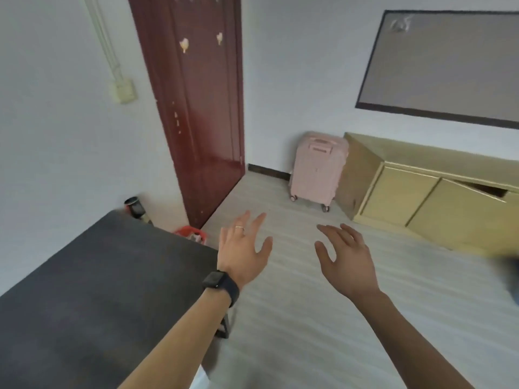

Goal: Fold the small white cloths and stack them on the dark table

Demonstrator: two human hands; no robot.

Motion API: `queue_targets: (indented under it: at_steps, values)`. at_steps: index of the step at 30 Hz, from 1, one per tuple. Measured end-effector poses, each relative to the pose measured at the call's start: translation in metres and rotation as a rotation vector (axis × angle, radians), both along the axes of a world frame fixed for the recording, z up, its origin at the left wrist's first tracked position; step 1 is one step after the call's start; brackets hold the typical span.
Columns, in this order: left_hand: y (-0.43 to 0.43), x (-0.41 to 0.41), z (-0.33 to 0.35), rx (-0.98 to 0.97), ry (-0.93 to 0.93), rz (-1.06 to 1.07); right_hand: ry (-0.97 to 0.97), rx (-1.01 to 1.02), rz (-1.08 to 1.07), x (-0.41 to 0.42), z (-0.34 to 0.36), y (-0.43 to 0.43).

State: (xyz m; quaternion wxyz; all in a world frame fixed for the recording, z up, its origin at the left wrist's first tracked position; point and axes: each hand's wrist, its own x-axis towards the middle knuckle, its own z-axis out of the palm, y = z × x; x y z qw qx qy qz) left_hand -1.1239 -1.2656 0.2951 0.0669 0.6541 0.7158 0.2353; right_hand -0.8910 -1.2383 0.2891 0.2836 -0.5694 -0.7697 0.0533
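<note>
Status: 0 cloths are in view. None lies on the visible part of the dark tabletop (pixel 98 276) at the left, and no stack is started there. Where the cloths are cannot be told from here.

Left grip (pixel 244 248): wide, fingers straight and spread, holding nothing, raised over the floor (pixel 295 318) just past the tabletop's edge. A watch (pixel 217 279) sits on its wrist.

Right grip (pixel 348 262): wide, fingers loosely spread, holding nothing, apart from the left.

Handling, as a judgement: a small cloth should be light, soft and limp, not fragile. Pinch 2 adjacent corners, 1 per grip, so the fabric hangs flat. Lay it on the tabletop to fold. Thin fabric may shift, so press each crease down.
</note>
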Motion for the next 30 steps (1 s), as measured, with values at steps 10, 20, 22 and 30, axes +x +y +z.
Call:
queue_targets:
  at_steps: [10,20,22,30]
  values:
    - [0.160,0.262,0.093,0.244,-0.049,-0.418,0.205,0.287,-0.385,0.267,0.081,0.067]
    - [0.360,0.451,0.128,0.286,-0.058,-0.638,0.089,0.335,-0.606,0.452,0.108,0.212]
    - [0.404,0.485,0.136,0.293,-0.062,-0.670,0.086,0.304,-0.639,0.483,0.115,0.247]
    - [0.557,0.635,0.152,0.275,-0.049,-0.777,0.075,0.313,-0.764,0.620,0.132,0.381]
